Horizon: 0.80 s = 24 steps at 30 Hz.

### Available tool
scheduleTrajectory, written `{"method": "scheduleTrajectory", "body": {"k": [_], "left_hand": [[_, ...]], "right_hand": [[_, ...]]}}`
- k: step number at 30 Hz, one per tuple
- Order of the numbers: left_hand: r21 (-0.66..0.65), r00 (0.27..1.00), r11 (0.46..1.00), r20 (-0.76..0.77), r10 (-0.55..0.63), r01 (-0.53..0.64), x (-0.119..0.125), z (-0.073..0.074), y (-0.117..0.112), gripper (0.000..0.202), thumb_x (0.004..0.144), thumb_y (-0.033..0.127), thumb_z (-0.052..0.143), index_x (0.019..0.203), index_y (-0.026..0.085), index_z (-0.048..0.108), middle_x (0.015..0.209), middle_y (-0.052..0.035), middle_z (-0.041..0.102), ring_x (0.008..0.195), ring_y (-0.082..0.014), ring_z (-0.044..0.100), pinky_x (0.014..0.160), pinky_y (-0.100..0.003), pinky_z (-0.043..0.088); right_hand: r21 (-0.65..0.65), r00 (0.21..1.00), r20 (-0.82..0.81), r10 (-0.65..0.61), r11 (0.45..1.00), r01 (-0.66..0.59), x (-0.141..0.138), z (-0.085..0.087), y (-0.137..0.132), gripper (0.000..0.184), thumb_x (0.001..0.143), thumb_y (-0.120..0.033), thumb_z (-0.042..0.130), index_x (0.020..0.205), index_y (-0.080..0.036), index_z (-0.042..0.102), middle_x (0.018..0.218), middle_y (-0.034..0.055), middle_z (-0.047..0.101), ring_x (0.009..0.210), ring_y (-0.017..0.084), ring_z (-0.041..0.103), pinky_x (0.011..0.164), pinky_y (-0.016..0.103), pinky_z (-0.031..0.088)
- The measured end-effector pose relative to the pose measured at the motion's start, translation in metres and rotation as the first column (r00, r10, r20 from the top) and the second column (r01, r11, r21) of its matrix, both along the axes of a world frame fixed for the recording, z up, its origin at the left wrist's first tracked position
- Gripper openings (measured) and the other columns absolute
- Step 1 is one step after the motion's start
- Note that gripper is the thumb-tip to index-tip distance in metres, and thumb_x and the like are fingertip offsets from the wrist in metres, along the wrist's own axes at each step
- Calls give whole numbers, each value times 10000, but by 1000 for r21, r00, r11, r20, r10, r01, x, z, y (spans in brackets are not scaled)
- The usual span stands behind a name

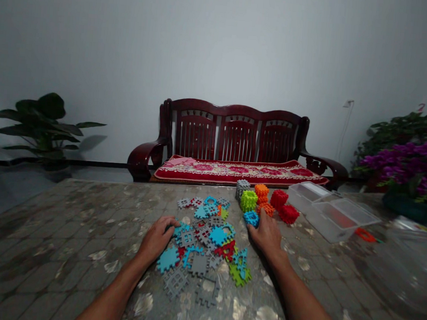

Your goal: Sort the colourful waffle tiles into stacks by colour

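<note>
My right hand point(266, 233) is at the right of the pile, with thumb and forefinger around a small blue stack of interlocking tiles point(251, 218) on the table. At the pile's left edge lies my left hand point(157, 236), fingers slightly bent, thumb and forefinger apart, beside a blue notched tile point(181, 228). Loose interlocking plastic tiles point(200, 265) in grey, blue, red and green spread between both hands. Beyond my right hand stand a green stack point(248, 201), a grey stack point(242, 187), orange stacks point(261, 192) and red stacks point(288, 214).
A clear plastic box point(331, 220) sits right of the stacks, near an orange piece point(365, 235). A transparent container point(409, 267) is at the far right, before a purple flowering plant point(415, 165). A wooden bench point(238, 137) stands behind the patterned table point(78, 248).
</note>
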<state>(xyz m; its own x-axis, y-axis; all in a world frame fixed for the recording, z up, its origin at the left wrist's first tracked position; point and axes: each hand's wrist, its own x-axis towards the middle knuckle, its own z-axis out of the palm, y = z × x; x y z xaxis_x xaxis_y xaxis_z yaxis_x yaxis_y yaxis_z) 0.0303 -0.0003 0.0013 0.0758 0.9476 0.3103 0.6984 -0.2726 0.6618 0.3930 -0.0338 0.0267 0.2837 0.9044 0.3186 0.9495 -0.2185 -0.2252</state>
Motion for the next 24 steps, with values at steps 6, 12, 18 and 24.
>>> {"method": "scheduleTrajectory", "body": {"k": [6, 12, 18, 24], "left_hand": [[4, 1000, 1000, -1, 0, 0, 0, 0, 0, 270, 822, 316, 477, 883, 257, 733, 1203, -52, 724, 1189, -239, 641, 1102, -415, 449], [5, 1000, 1000, -1, -18, 18, 0, 0, 0, 295, 826, 333, 462, 900, 250, 735, 1211, -64, 718, 1198, -242, 636, 1105, -415, 444], [-6, 1000, 1000, -11, -16, 16, 0, 2, 0, 282, 827, 320, 467, 891, 249, 733, 1218, -60, 716, 1206, -237, 635, 1108, -405, 442], [-12, 1000, 1000, -9, -6, 6, 1, 0, 0, 287, 826, 313, 464, 905, 246, 731, 1231, -61, 711, 1207, -233, 631, 1116, -409, 431]], "right_hand": [[162, 986, -102, 130, 980, -112, -10, 11, -10, 490, 878, -313, 582, 1347, -167, 574, 1255, 139, 662, 1156, 291, 577, 998, 389, 426], [46, 877, -252, 410, 910, -412, -59, 22, -27, 484, 812, -378, 671, 1270, -223, 653, 1205, 77, 716, 1122, 271, 616, 984, 367, 445], [-53, 898, -133, 420, 902, -429, -79, 26, -35, 623, 770, -390, 699, 1358, -210, 594, 1250, 112, 694, 1165, 311, 571, 1003, 401, 410], [-85, 905, -84, 418, 902, -424, -83, 26, -36, 596, 794, -354, 663, 1366, -204, 588, 1170, 117, 710, 1120, 311, 565, 972, 393, 400]]}}
